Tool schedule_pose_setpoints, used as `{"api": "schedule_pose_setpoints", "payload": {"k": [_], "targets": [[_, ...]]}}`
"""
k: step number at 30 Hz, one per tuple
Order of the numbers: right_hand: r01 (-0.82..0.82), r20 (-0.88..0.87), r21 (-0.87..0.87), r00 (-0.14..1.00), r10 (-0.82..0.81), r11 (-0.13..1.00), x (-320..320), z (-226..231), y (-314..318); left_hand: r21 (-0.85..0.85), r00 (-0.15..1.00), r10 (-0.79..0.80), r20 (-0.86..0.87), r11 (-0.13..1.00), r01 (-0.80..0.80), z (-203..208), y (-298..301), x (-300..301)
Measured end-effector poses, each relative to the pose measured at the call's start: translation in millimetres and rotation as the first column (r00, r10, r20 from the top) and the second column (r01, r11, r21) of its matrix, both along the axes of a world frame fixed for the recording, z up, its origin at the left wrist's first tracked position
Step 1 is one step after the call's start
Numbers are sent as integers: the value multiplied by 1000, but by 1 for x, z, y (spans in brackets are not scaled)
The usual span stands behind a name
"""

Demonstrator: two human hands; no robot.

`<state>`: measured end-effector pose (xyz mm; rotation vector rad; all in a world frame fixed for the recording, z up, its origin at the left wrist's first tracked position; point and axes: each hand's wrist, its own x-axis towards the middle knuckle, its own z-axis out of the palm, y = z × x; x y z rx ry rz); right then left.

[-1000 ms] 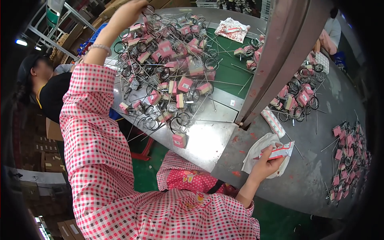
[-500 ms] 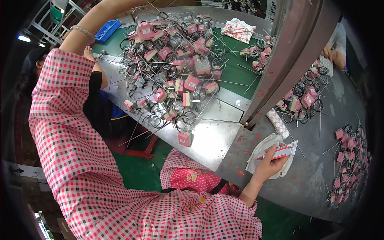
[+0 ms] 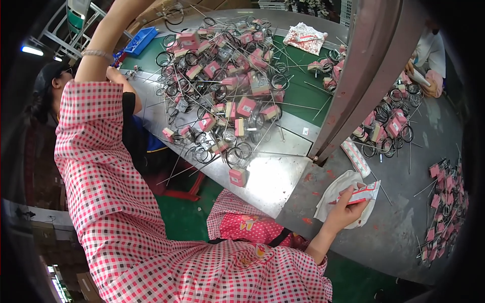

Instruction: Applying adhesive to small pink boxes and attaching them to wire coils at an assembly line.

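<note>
My left forearm reaches up past the far left of the pile, and its hand lies beyond the top edge, out of sight. On the right, my right hand point(image 3: 345, 212) is closed around a flat-ended white tube with red markings point(image 3: 367, 192). It is held just over a crumpled white cloth point(image 3: 328, 194) on the grey tabletop. Beside the cloth lies a patterned white and red pack point(image 3: 355, 157). Several pink and cream box-shaped units point(image 3: 246, 106) with coiled dark wires and thin metal rods are heaped across the table, some in clear bags.
A brown metal post point(image 3: 361, 83) rises from the table between two piles. Another heap of pink units point(image 3: 444, 207) sits at the far right. A blue tray point(image 3: 140, 41) and a red-stained cloth point(image 3: 305, 38) lie toward the back. Co-workers sit left and far right.
My left forearm has shifted left and farther out over the top edge. The whole view has moved slightly. My right hand still grips the tube above the cloth.
</note>
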<state>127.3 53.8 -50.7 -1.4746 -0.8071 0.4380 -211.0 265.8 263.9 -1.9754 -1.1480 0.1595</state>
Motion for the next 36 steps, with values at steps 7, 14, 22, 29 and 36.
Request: {"api": "schedule_pose_setpoints", "payload": {"k": [7, 14, 22, 29, 36], "targets": [[-58, 183, -257, 977, 108, 965, 6, -8, -2, 65, 955, -211, 206, 977, 202, 15, -45, 23], [280, 534, -34, 816, -219, 959, -8, 26, -11, 86, 940, -304, 157, 952, 294, -1, -92, 51], [-671, 384, 360, 740, 553, 648, -133, 78, 9, -175, 944, -103, 313, 971, 163, -27, -149, 97], [-662, 406, 394, 748, 525, 638, -178, 92, 24, -324, 845, 11, 535, 926, 194, -55, -172, 90], [-687, 330, 403, 725, 604, 605, -151, 94, 20, -460, 607, 261, 750, 866, 195, -67, -179, 76]]}}
